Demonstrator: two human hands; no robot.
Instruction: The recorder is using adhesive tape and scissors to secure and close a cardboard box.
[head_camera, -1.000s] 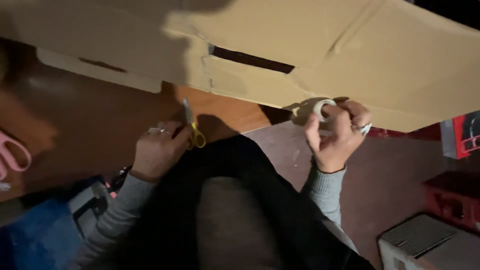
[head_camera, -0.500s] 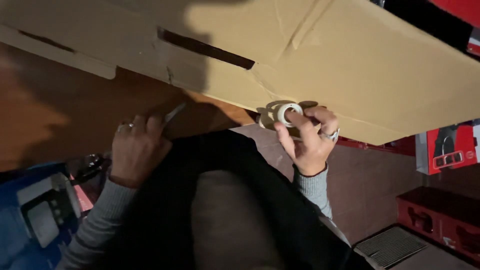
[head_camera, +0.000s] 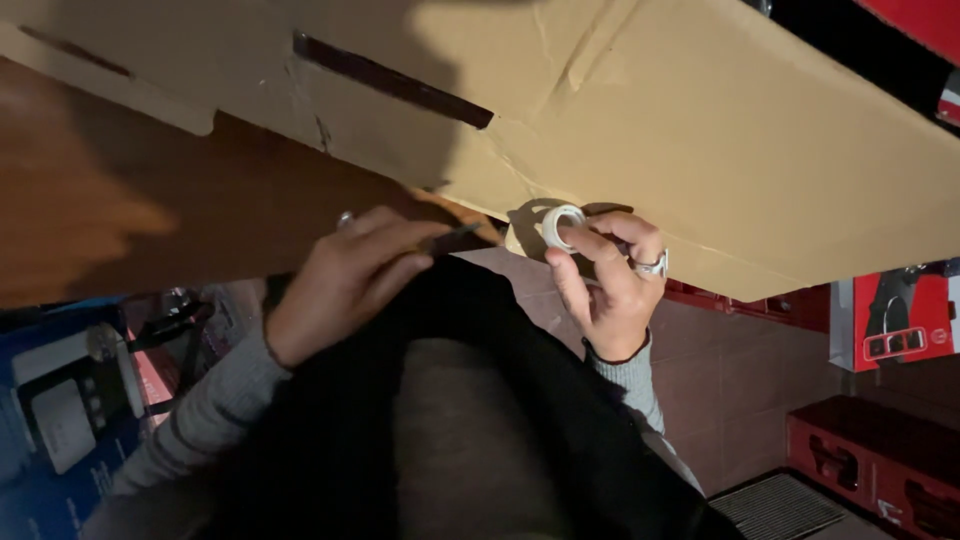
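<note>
A small roll of white tape (head_camera: 562, 226) is gripped in the right hand (head_camera: 610, 285), pinched between thumb and fingers and pressed against the lower edge of a large flattened cardboard box (head_camera: 720, 130). The box is spread across a brown wooden tabletop (head_camera: 130, 215) and overhangs its near edge, and the roll sits at that overhang, just right of the tabletop's near corner. A ring is worn on one finger of this hand.

The left hand (head_camera: 345, 280) is closed loosely around a thin dark tool (head_camera: 455, 236), its tip resting on the tabletop's near edge close to the box; what kind of tool it is cannot be told in the dim light.

A dark slot (head_camera: 392, 82) is cut in the cardboard further up. Red boxes (head_camera: 880, 460) are stacked on the tiled floor to the right, and a blue box (head_camera: 60, 400) lies at lower left.

The work appears to be at the taping stage, with the strip's free end being found or started on the cardboard. The next move would call for the end to be lifted and drawn flat along the edge, with the box held steady by the other hand.
</note>
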